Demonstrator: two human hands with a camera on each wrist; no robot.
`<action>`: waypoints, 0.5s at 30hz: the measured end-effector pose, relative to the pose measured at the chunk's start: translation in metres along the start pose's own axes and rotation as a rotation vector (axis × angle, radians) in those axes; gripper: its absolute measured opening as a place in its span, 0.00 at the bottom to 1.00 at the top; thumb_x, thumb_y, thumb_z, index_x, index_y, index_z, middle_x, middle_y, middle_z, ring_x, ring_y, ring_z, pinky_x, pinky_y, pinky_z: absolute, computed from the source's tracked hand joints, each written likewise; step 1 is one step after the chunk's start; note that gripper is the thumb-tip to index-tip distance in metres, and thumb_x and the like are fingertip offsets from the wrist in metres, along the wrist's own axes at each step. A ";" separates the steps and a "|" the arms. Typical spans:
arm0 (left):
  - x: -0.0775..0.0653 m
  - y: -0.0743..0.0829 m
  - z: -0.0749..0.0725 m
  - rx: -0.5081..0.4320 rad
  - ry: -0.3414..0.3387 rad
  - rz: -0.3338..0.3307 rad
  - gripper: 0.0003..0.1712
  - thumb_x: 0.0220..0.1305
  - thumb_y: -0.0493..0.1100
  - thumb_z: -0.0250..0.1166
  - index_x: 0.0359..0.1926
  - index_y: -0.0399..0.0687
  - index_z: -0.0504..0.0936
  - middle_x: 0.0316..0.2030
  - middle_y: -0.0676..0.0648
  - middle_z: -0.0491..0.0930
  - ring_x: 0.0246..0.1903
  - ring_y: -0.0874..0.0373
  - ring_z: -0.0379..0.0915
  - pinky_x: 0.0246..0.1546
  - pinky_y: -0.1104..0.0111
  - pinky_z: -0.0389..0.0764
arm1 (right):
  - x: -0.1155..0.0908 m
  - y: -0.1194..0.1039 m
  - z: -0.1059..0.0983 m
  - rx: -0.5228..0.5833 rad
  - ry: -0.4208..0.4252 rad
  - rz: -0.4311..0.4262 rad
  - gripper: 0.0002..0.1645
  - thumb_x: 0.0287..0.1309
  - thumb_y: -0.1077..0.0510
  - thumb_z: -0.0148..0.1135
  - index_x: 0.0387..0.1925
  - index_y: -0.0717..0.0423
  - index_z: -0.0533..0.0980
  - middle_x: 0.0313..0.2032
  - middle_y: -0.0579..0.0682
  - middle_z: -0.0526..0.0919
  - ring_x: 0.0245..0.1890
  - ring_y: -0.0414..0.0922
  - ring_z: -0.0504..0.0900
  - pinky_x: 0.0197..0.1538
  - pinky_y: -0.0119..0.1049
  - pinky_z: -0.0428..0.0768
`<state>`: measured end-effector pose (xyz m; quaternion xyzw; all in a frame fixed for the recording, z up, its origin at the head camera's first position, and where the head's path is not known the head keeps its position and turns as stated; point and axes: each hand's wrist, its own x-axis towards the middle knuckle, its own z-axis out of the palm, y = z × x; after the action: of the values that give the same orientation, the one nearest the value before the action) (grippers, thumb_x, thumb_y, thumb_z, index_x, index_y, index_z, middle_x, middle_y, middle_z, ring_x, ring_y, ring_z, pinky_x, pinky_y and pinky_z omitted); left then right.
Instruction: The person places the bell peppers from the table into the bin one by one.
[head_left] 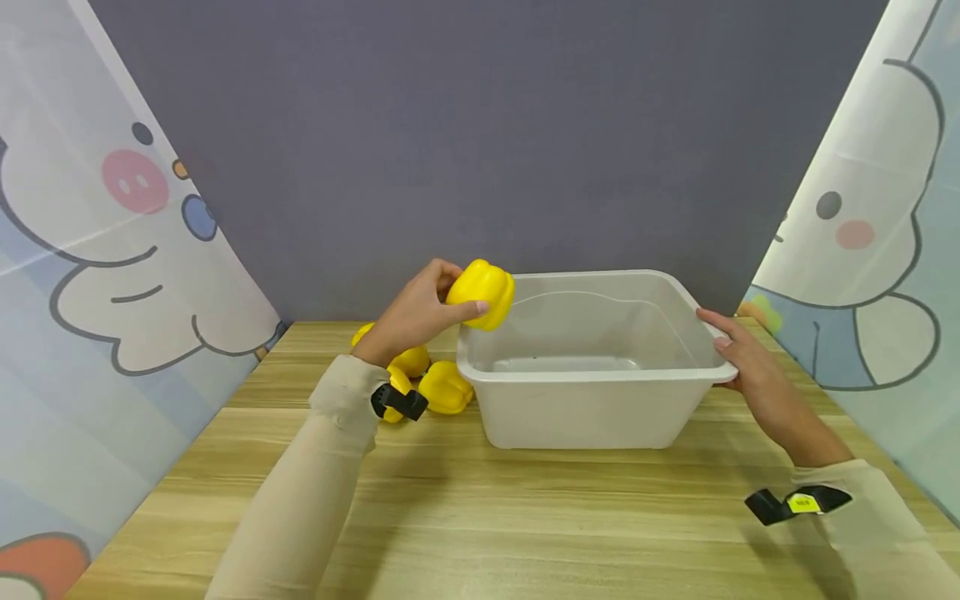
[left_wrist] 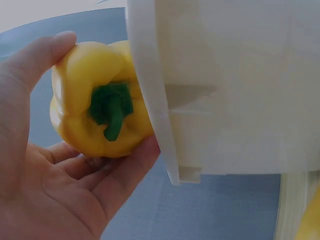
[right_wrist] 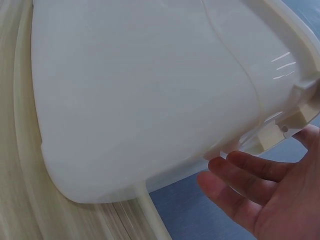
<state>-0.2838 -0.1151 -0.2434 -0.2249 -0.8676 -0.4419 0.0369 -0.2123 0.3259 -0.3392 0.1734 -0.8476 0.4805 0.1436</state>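
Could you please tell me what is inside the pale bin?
In the head view, only inner walls and some floor show inside the pale bin. Its near wall hides the remaining floor; the yellow pepper in the left hand covers the far left corner.

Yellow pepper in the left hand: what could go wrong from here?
The held pepper, right by the left edge of the tub, might bump it. Being smooth and shiny, it could slip from the left hand. If the right hand shifts its hold, the tub might nudge the loose peppers close beside it.
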 end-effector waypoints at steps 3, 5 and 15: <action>0.002 0.003 0.000 -0.022 -0.006 -0.032 0.40 0.56 0.64 0.73 0.58 0.46 0.68 0.47 0.46 0.79 0.45 0.52 0.77 0.47 0.58 0.78 | 0.000 0.000 0.000 -0.005 0.002 0.010 0.30 0.81 0.51 0.34 0.79 0.49 0.53 0.64 0.39 0.65 0.52 0.32 0.72 0.43 0.24 0.77; 0.003 0.004 -0.001 -0.029 -0.009 -0.045 0.40 0.56 0.63 0.72 0.58 0.45 0.67 0.48 0.46 0.78 0.45 0.52 0.77 0.48 0.57 0.78 | 0.000 0.000 0.001 -0.009 0.001 0.015 0.30 0.81 0.51 0.34 0.79 0.48 0.52 0.64 0.40 0.65 0.52 0.32 0.72 0.44 0.24 0.77; 0.013 0.013 -0.002 -0.052 -0.067 -0.118 0.37 0.59 0.60 0.72 0.57 0.44 0.67 0.48 0.45 0.79 0.44 0.52 0.80 0.48 0.58 0.81 | -0.001 0.001 0.000 -0.014 0.000 0.004 0.30 0.81 0.50 0.33 0.79 0.48 0.52 0.64 0.38 0.65 0.52 0.32 0.71 0.43 0.25 0.77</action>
<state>-0.2902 -0.1052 -0.2293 -0.1888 -0.8684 -0.4578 -0.0243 -0.2123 0.3268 -0.3404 0.1706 -0.8513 0.4749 0.1437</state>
